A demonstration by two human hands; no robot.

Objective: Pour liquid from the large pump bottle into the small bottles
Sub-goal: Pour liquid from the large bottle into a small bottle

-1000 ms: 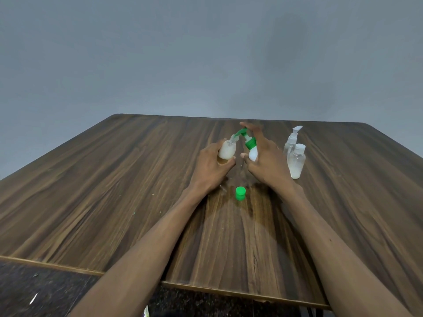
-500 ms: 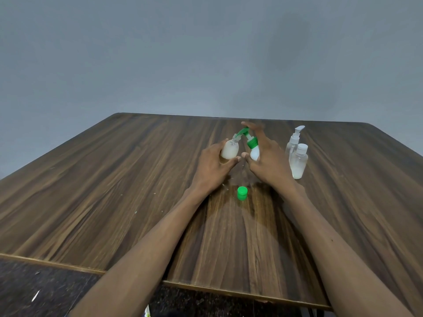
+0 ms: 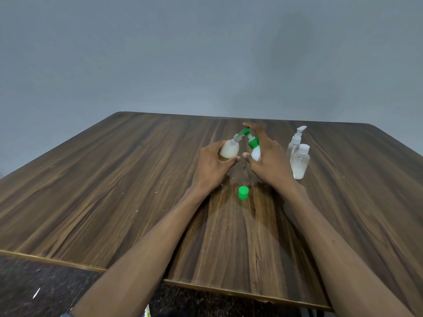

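My left hand point(image 3: 211, 167) grips a small clear bottle point(image 3: 229, 149) with whitish liquid, tilted with its open neck toward the pump spout. My right hand point(image 3: 266, 159) holds the white pump bottle point(image 3: 255, 152) with a green pump head point(image 3: 248, 136); its index finger lies over the top of the pump. The green spout meets the small bottle's mouth. A green cap point(image 3: 243, 193) sits on the table in front of both hands.
At the right of my right hand stand a clear small bottle with a white cap point(image 3: 299, 164) and, behind it, a clear bottle with a white pump point(image 3: 295, 139). The wooden table point(image 3: 114, 191) has a wet patch around the green cap. Its near edge runs below my forearms.
The two hands and both bottles stay together almost in place; the view has shifted slightly. The spout stays at the small bottle's mouth.
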